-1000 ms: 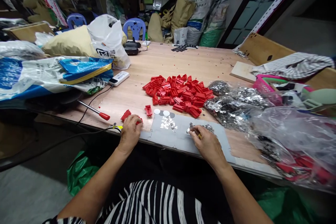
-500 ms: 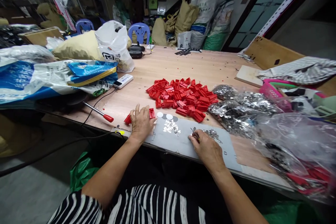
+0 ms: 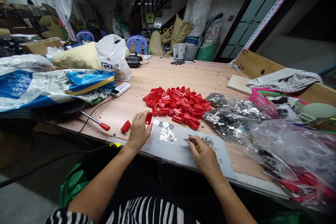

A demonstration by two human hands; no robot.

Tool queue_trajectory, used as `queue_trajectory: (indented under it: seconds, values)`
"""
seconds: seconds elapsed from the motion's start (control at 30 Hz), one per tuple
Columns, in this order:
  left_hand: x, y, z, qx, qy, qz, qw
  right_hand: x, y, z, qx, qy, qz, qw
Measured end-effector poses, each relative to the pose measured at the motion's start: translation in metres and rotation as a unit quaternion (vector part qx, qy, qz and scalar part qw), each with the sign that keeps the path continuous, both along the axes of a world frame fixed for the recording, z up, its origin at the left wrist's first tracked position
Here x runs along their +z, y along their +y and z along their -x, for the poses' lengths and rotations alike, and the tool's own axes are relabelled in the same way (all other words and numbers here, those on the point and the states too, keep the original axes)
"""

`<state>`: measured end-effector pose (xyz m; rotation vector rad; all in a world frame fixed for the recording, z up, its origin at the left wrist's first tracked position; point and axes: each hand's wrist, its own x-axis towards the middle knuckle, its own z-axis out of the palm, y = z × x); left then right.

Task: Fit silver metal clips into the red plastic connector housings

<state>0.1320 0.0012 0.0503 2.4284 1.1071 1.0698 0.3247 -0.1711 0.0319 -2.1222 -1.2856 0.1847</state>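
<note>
My left hand (image 3: pixel 139 131) is closed on a small red plastic housing (image 3: pixel 148 118), held up near the left end of a grey mat (image 3: pixel 178 150). Another red part (image 3: pixel 125 126) lies on the table left of that hand. My right hand (image 3: pixel 204 154) grips tweezers (image 3: pixel 193 141), their tips low over the mat and pointing left. Small shiny metal pieces (image 3: pixel 209 142) lie just beyond the right fingers. Between my hands is a scatter of flat silvery pieces (image 3: pixel 167 134), with two white discs (image 3: pixel 165 125) behind it.
A heap of red plastic parts (image 3: pixel 178 104) sits beyond the mat. Clear bags of metal pieces (image 3: pixel 231 117) crowd the right side. A red-handled lever (image 3: pixel 104 126), a white device (image 3: pixel 120 89) and printed sacks (image 3: pixel 49 87) stand at left.
My left hand has lifted the red housing and turned it upright, away from the other red part. My right hand stays low with the tweezers. The camera view has tilted up slightly.
</note>
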Motion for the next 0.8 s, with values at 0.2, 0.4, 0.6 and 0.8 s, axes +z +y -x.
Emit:
queue_trajectory:
  seconds: [0.2, 0.4, 0.6, 0.8]
  values:
    - [-0.003, -0.037, -0.003, -0.162, -0.196, 0.250, 0.934, 0.014, 0.002, 0.014, 0.039, 0.151, -0.070, 0.985]
    - [-0.008, -0.061, -0.003, -0.199, -0.190, 0.254, 0.927, 0.029, -0.001, 0.033, 0.051, 0.150, -0.098, 0.982]
    - [-0.007, -0.075, 0.002, -0.188, -0.122, 0.097, 0.970, 0.035, -0.003, 0.043, 0.081, 0.062, -0.109, 0.989]
    - [-0.007, -0.085, 0.001, -0.186, -0.126, 0.059, 0.973, 0.029, -0.006, 0.046, 0.136, 0.013, -0.103, 0.985]
